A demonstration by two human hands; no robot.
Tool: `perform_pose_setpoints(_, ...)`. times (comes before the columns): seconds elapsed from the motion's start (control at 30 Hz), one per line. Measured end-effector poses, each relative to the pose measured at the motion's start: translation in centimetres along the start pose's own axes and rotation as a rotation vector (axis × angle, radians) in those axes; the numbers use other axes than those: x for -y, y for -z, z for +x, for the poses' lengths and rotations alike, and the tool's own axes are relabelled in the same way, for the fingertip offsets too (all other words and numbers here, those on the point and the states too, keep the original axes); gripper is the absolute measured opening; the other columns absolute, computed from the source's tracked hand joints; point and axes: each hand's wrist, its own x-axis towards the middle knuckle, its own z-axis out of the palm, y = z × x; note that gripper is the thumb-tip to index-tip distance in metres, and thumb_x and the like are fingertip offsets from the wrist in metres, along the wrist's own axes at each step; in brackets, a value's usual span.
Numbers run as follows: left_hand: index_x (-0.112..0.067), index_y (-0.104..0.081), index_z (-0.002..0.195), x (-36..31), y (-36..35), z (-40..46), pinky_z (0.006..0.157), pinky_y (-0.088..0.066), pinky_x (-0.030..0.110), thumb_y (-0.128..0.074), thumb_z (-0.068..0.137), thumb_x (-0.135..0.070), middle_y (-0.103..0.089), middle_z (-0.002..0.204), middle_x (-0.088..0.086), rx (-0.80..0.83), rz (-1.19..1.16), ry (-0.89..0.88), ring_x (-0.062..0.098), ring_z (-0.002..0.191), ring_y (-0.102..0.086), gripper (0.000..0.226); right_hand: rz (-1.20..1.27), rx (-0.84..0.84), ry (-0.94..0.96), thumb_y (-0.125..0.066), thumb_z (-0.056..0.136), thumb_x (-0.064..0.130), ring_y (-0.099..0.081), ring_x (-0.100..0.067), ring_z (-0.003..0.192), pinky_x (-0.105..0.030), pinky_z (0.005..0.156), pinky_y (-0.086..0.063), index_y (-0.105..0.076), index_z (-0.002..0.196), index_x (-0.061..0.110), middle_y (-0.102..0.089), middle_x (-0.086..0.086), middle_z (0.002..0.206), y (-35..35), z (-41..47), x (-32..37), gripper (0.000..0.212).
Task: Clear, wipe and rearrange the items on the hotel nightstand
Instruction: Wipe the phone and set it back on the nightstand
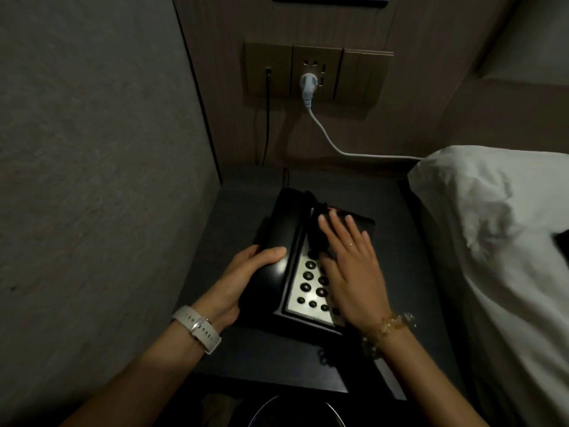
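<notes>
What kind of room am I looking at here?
Most likely a hotel bedroom, at the bedside. A corded desk phone sits on a dark nightstand, a white pillow lies just right of it, and a wall socket panel sits above.

1. A dark nightstand [246,349] fills the corner between the grey wall at 9 o'clock and the bed [508,318] at 3 o'clock.
2. A black telephone [295,257] sits at its centre, handset along the 9 o'clock side, keypad toward 3 o'clock.
3. A white pillow [486,204] lies on the bed.
</notes>
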Motion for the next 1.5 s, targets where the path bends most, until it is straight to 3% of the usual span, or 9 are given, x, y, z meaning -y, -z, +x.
perform_pose_setpoints(0.43, -0.016, -0.065, 0.111, 0.8, -1.7, -0.9, 0.071, -0.058, 0.029, -0.079, 0.069, -0.036, -0.075, 0.102, 0.008, 0.108, 0.194, 0.065, 0.024, 0.093, -0.073, 0.049, 0.596, 0.125, -0.394, -0.023, 0.101, 0.051, 0.011, 0.007, 0.134, -0.030, 0.115, 0.006, -0.019, 0.151, 0.038, -0.008, 0.015, 0.161, 1.6, 1.2, -0.9, 0.052)
perform_pose_setpoints(0.6, -0.018, -0.064, 0.113, 0.9, -1.7, -0.8, 0.073, -0.056, 0.026, -0.081, 0.070, -0.036, -0.075, 0.103, 0.004, 0.117, 0.234, 0.032, 0.020, 0.096, -0.072, 0.050, 0.585, 0.056, -0.075, -0.030, 0.105, 0.033, 0.006, 0.005, 0.146, -0.036, 0.122, 0.007, -0.018, 0.132, 0.060, -0.008, 0.022, 0.160, 0.9, 0.8, 1.0, 0.041)
perform_pose_setpoints(0.8, -0.032, -0.077, 0.101, 0.7, -1.4, -0.7, 0.073, -0.055, 0.018, -0.075, 0.072, -0.053, -0.075, 0.109, -0.001, 0.167, 0.098, 0.039, 0.011, 0.101, -0.070, 0.035, 0.477, 0.019, 0.112, -0.037, 0.099, 0.030, 0.002, 0.002, 0.148, -0.049, 0.122, -0.009, -0.035, 0.144, 0.039, -0.019, 0.023, 0.158, -0.6, 0.0, 1.6, 0.046)
perform_pose_setpoints(1.03, -0.024, -0.067, 0.124, 0.3, 0.3, 0.4, 0.104, -0.042, 0.042, -0.031, 0.074, -0.091, -0.064, 0.130, 0.008, 0.211, 0.024, 0.131, 0.022, 0.123, -0.059, 0.091, 0.402, 0.113, 0.238, -0.033, 0.097, 0.037, -0.002, -0.002, 0.149, -0.046, 0.123, -0.004, -0.044, 0.143, 0.033, -0.028, 0.022, 0.155, -0.5, -0.8, 2.4, 0.047)
perform_pose_setpoints(1.17, -0.025, -0.071, 0.118, 0.1, 0.3, 0.7, 0.081, -0.055, 0.033, -0.039, 0.071, -0.091, -0.070, 0.119, 0.011, 0.151, -0.067, 0.104, 0.024, 0.109, -0.068, 0.087, 0.404, 0.174, 0.313, -0.034, 0.096, 0.036, -0.005, -0.002, 0.148, -0.042, 0.123, 0.000, -0.050, 0.139, 0.030, -0.035, 0.021, 0.151, -0.3, -1.5, 3.4, 0.046)
perform_pose_setpoints(1.23, -0.018, -0.077, 0.105, -0.1, 0.5, 1.0, 0.060, -0.055, 0.027, -0.044, 0.068, -0.091, -0.075, 0.088, 0.011, 0.124, -0.100, 0.110, 0.024, 0.078, -0.073, 0.088, 0.447, 0.203, 0.338, -0.038, 0.095, 0.032, -0.009, -0.002, 0.148, -0.039, 0.123, 0.001, -0.055, 0.135, 0.027, -0.040, 0.020, 0.149, -0.3, -1.9, 4.0, 0.044)
perform_pose_setpoints(1.3, -0.015, -0.079, 0.091, 0.0, 1.0, 1.2, 0.046, -0.044, 0.021, -0.043, 0.067, -0.092, -0.063, 0.064, 0.007, 0.100, -0.069, 0.099, 0.017, 0.051, -0.058, 0.089, 0.525, 0.229, 0.331, -0.043, 0.095, 0.025, -0.014, 0.000, 0.147, -0.035, 0.123, 0.000, -0.058, 0.133, 0.025, -0.044, 0.021, 0.146, -0.1, -2.3, 4.5, 0.041)
perform_pose_setpoints(1.43, -0.015, -0.077, 0.104, -0.5, 1.1, 1.2, 0.077, -0.057, 0.032, -0.055, 0.078, -0.072, -0.073, 0.105, 0.014, 0.160, -0.039, 0.135, 0.026, 0.094, -0.071, 0.067, 0.619, 0.297, 0.263, -0.045, 0.093, 0.017, -0.023, 0.004, 0.143, -0.032, 0.123, -0.007, -0.060, 0.130, 0.026, -0.050, 0.013, 0.143, 0.5, -2.6, 4.6, 0.042)
perform_pose_setpoints(1.5, -0.018, -0.079, 0.096, -0.8, 0.8, 1.1, 0.063, -0.058, 0.026, -0.067, 0.077, -0.053, -0.076, 0.098, 0.009, 0.161, -0.042, 0.148, 0.020, 0.083, -0.074, 0.041, 0.650, 0.293, 0.250, -0.045, 0.092, 0.014, -0.028, 0.007, 0.140, -0.023, 0.121, -0.009, -0.065, 0.126, 0.026, -0.052, 0.021, 0.136, 0.8, -2.6, 4.6, 0.041)
